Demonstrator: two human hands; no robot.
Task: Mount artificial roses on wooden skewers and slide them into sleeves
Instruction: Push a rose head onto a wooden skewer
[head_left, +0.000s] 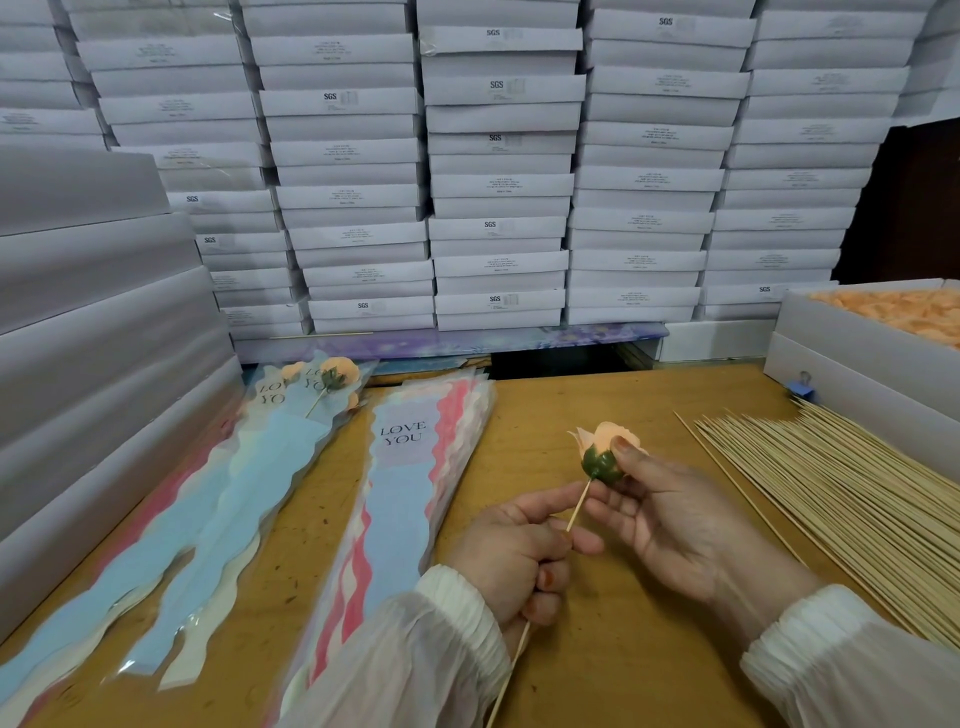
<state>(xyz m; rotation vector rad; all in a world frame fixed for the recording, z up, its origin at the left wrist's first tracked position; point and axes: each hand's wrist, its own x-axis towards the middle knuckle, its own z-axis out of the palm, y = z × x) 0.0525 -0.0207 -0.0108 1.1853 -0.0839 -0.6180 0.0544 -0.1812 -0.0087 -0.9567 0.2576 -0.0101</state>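
Above bare worktop (545, 410), the left hand (514, 556) is clamping its fingers on a skewer (577, 512); the right hand (670, 519) is pinching the peach rose (605, 452), between the sleeve stack (410, 467) and the spare skewers (841, 499).

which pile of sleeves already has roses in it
The far-left pile of sleeves, with a peach rose inside its top sleeve; the middle stack beside it is empty.
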